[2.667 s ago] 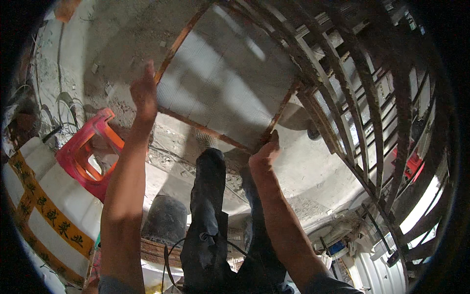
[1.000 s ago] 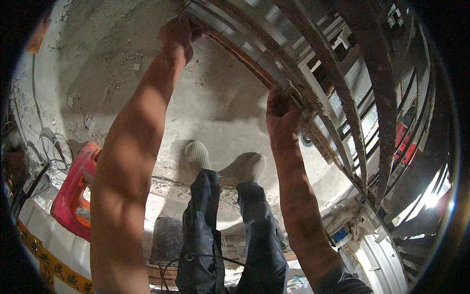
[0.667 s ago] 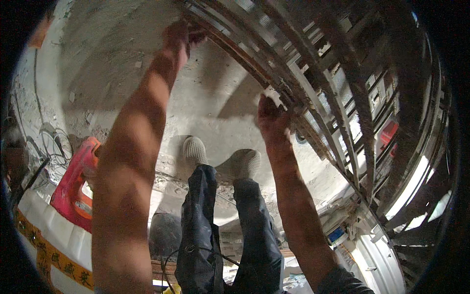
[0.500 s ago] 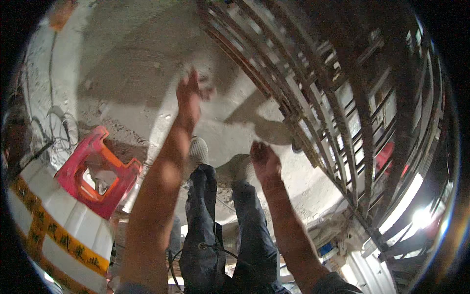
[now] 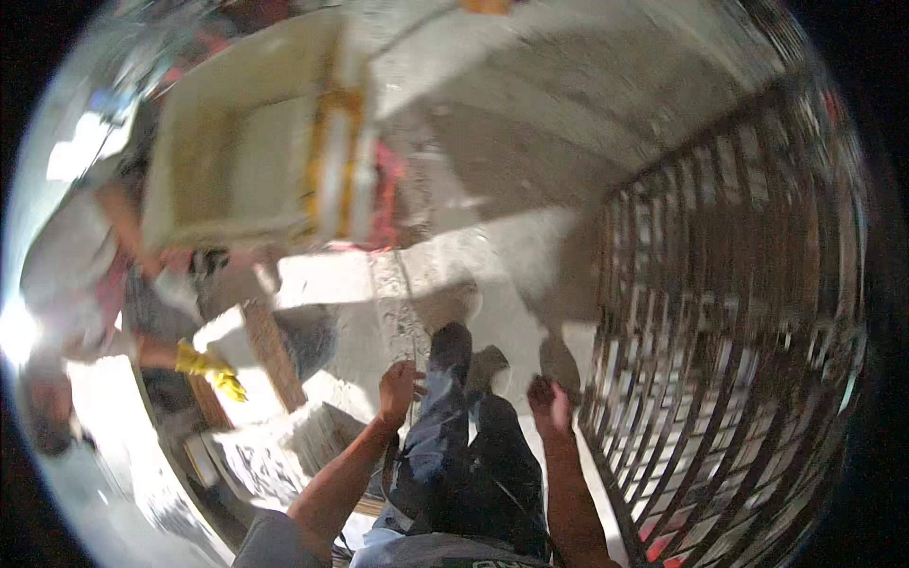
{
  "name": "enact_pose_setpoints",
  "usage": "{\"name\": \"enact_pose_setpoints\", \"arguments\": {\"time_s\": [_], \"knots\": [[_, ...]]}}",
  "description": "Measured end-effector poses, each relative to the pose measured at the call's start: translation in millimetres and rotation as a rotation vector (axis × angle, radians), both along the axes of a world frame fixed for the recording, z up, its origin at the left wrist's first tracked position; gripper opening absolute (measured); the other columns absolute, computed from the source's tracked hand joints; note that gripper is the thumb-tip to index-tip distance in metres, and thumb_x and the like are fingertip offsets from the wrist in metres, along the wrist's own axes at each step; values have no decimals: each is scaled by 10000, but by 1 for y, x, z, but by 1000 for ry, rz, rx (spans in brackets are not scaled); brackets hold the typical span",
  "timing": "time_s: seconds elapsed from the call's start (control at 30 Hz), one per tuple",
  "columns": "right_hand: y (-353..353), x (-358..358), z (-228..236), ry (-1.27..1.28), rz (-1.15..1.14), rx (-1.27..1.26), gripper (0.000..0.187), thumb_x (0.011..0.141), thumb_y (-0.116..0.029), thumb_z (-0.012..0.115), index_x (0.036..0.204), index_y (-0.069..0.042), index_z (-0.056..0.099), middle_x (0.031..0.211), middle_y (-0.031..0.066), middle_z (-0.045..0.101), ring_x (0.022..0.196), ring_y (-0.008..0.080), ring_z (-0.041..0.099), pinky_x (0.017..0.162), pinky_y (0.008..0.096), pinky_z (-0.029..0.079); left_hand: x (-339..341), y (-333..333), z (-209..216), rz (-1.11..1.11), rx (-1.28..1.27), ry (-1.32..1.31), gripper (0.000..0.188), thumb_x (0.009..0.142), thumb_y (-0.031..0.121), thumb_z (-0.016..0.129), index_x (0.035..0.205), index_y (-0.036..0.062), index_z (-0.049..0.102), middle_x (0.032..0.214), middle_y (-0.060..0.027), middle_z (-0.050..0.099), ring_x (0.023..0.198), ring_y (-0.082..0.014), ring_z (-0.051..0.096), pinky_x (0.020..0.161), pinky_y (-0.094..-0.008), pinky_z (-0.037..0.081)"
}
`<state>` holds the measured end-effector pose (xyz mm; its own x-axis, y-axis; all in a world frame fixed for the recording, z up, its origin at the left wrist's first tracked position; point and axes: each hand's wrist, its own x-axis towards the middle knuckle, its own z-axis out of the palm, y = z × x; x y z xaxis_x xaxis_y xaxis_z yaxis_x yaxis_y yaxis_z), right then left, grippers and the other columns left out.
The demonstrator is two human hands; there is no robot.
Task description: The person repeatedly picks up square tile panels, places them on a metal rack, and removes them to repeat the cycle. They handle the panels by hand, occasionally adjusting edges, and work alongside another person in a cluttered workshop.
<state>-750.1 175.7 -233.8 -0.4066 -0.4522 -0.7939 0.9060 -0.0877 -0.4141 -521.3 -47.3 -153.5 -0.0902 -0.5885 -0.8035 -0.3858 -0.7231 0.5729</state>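
Note:
My left hand (image 5: pixel 400 390) hangs in front of my left thigh, its loosely bent fingers apart and nothing visible in them. To the right, my right hand (image 5: pixel 552 407) is held in the air beside my leg, near the slatted rack (image 5: pixel 701 312). Its fingers look loosely curled and apart from the thumb, blurred, with no object showing. Neither hand touches anything that I can make out. My legs (image 5: pixel 445 417) in dark trousers are below, above a pale, dusty floor (image 5: pixel 511 265).
A large open white box (image 5: pixel 275 123) with yellow tape stands at the upper left, beside something red (image 5: pixel 386 194). A co-worker's yellow glove (image 5: pixel 213 371) rests by a pale block-like box (image 5: pixel 248 355) at left. More pale boxes or blocks (image 5: pixel 284 445) lie nearer me.
My view has swung left, bringing the co-worker and the open box's inside into sight. Both hands now appear lower in the picture, the left one drawn nearer my body. Nothing has been picked up.

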Motion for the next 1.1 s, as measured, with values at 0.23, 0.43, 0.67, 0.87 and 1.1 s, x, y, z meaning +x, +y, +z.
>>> {"name": "enact_pose_setpoints", "arguments": {"time_s": [0.23,0.43,0.67,0.87,1.1], "knots": [[120,-8,44,227,583,193,253,888,-273,461,932,-46,563,849,61,616,698,201,593,713,292,471,142,72,58,474,-58,311,356,916,143,432,1227,-28,402,934,-186,629,666,-216,629,542,-276,503],[130,-1,56,218,498,452,292,866,-251,511,1018,-2,529,915,183,606,782,291,621,677,439,534,231,155,-11,482,-205,80,310,828,218,579,1027,-19,565,843,-133,622,666,-218,600,579,-331,516],[29,78,139,412,512,358,240,824,-185,579,954,16,567,855,179,634,734,281,642,661,386,548,266,145,97,436,-213,385,248,862,219,527,937,-9,589,815,-120,629,688,-221,606,619,-330,510],[5,164,169,442,602,280,224,821,-175,581,941,14,565,807,153,627,670,246,634,582,358,544,328,137,156,474,-178,350,337,880,224,502,1082,-46,515,834,-162,628,545,-242,611,418,-289,471],[5,185,161,406,892,269,222,825,-230,583,853,-13,543,732,119,603,612,222,620,495,329,519,380,163,179,762,-358,280,214,869,151,502,978,-24,560,780,-120,627,604,-180,589,519,-284,482]]}}
